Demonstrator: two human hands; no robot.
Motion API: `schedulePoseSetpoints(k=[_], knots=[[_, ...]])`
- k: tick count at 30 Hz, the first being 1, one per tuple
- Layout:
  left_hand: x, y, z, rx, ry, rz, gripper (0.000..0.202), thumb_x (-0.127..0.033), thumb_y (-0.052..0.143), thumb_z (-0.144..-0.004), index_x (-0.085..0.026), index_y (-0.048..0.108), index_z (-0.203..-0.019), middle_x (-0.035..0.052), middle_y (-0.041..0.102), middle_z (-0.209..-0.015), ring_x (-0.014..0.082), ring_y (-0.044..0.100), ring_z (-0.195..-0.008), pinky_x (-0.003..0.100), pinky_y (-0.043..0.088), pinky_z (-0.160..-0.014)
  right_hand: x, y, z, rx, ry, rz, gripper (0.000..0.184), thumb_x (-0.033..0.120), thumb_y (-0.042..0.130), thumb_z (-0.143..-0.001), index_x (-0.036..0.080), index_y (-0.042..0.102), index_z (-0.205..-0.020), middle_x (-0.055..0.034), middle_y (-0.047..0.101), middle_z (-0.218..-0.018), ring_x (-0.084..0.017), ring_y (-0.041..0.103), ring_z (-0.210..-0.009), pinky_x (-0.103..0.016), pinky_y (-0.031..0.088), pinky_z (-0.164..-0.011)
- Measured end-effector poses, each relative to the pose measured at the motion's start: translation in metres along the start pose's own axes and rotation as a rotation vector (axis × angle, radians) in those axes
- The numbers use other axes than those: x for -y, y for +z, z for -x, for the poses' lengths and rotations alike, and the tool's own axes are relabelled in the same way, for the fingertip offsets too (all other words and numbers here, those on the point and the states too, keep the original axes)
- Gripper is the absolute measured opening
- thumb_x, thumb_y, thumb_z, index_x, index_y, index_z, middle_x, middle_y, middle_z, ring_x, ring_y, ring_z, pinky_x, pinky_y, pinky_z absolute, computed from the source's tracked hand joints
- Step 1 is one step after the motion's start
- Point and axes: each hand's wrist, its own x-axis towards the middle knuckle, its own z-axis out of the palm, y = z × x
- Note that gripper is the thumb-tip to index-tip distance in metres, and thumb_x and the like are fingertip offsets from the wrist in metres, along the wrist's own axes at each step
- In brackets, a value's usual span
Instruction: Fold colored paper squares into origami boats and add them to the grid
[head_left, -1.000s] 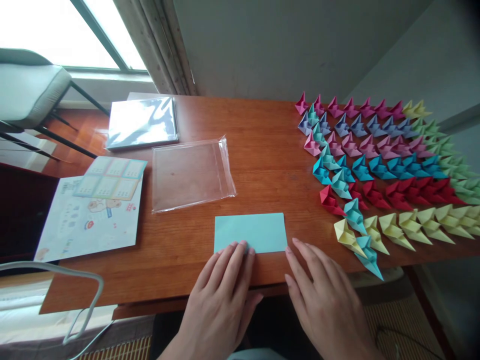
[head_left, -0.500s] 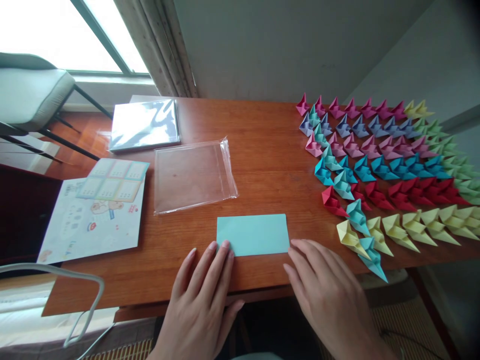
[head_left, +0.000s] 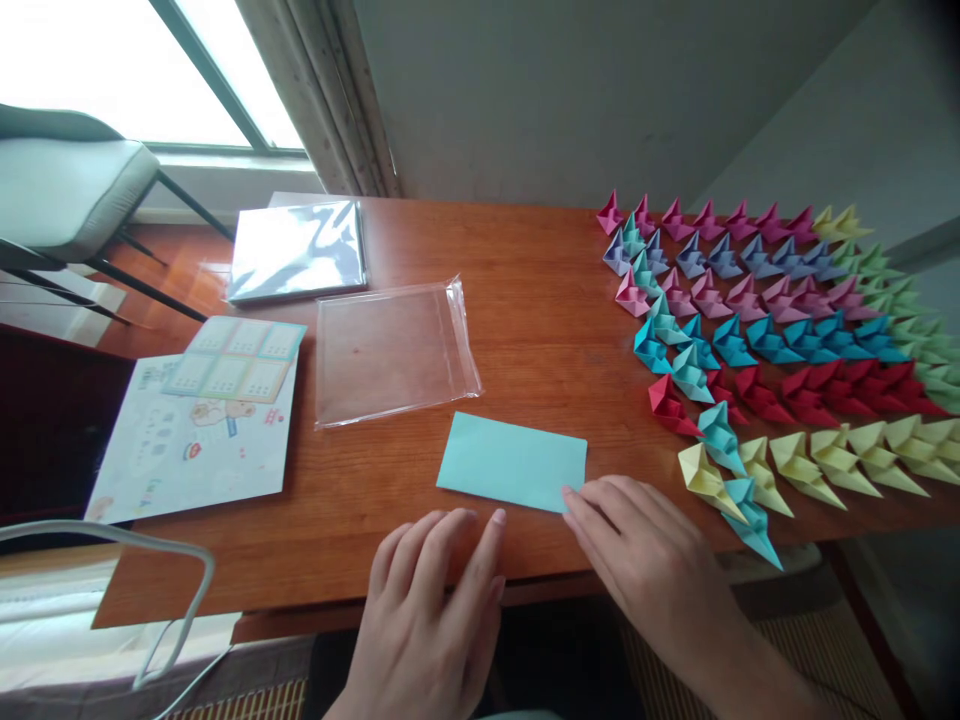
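A folded sheet of light turquoise paper (head_left: pixel 514 462), now an oblong, lies tilted on the wooden table in front of me. My right hand (head_left: pixel 660 580) has the sheet's lower right corner between its fingertips. Nearer the table's front edge is my left hand (head_left: pixel 435 605), just below the paper and apart from it. Its fingers are loosely bent and spread, and nothing is in them. To the right, several folded paper pieces stand in rows by colour, among them a red one (head_left: pixel 671 405), a pale yellow one (head_left: pixel 709 475) and a turquoise one (head_left: pixel 752 522).
A clear plastic sleeve (head_left: pixel 394 350) lies beyond the paper, left of centre. Behind it is a shiny wrapped pack (head_left: pixel 296 250). A printed sheet (head_left: pixel 206 455) with a smaller card (head_left: pixel 236 358) on it lies at the left. A white cable (head_left: pixel 199 570) loops near the front left corner.
The paper has turned clockwise, its left end now farther from me. My left hand has come off it and drawn back toward me. My right fingers have moved onto its corner.
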Motion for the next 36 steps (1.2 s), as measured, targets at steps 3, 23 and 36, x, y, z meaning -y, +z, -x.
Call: schedulePoseSetpoints(k=[3,23,36], knots=[[-0.004,0.004,-0.008,0.013,-0.011,0.021,0.047,-0.013,0.055,-0.093,-0.016,0.055,-0.140,0.0117,0.064,-0.110,0.0252,0.056,-0.099,0.041,0.043,-0.088,0.000,-0.001,-0.003,-0.031,-0.025,-0.031,0.022,0.005,0.052,-0.096,0.014,0.070,-0.104,-0.0089,0.071,-0.095,-0.022,0.064,-0.091,-0.037,0.049,-0.082],[0.002,0.012,-0.029,0.048,-0.038,0.072,0.038,-0.013,0.054,-0.095,-0.017,0.059,-0.132,0.0081,0.066,-0.103,0.0226,0.057,-0.090,0.038,0.046,-0.081,0.001,0.008,-0.002,-0.179,-0.022,-0.094,0.019,0.007,0.056,-0.095,0.013,0.071,-0.104,-0.0108,0.075,-0.103,-0.023,0.069,-0.099,-0.040,0.054,-0.091],[0.001,0.008,-0.036,-0.037,0.003,0.548,0.017,-0.010,0.068,-0.089,-0.020,0.067,-0.102,0.0061,0.070,-0.103,0.0171,0.065,-0.093,0.029,0.054,-0.083,0.003,-0.015,-0.016,-0.183,0.109,-0.693,0.007,0.022,0.059,-0.097,0.022,0.059,-0.089,-0.0079,0.069,-0.108,-0.021,0.064,-0.109,-0.036,0.054,-0.094]])
